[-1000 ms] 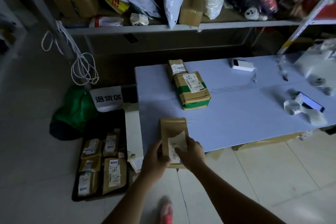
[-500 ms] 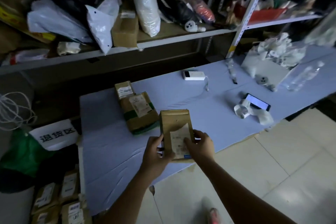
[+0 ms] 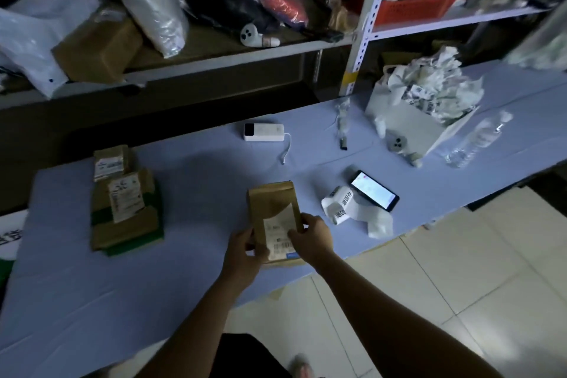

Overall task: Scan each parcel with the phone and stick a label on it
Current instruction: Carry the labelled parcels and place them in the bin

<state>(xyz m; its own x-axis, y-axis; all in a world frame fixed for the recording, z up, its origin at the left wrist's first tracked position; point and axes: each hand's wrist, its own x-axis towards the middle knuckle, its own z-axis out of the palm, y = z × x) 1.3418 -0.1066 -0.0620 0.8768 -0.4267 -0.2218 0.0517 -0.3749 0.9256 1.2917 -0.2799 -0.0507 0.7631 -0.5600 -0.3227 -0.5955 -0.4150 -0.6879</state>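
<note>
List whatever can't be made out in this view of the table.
Head view:
- The label on the held parcel: print too small and dim; the right hand covers part.
- Parcel's near left corner: behind the left hand.
- The phone screen: lit, text too small.
- The sign on the left: cut off by the frame edge.

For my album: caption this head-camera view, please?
Left hand and right hand hold a brown parcel at the table edge; phone and label roll lie nearby.
</note>
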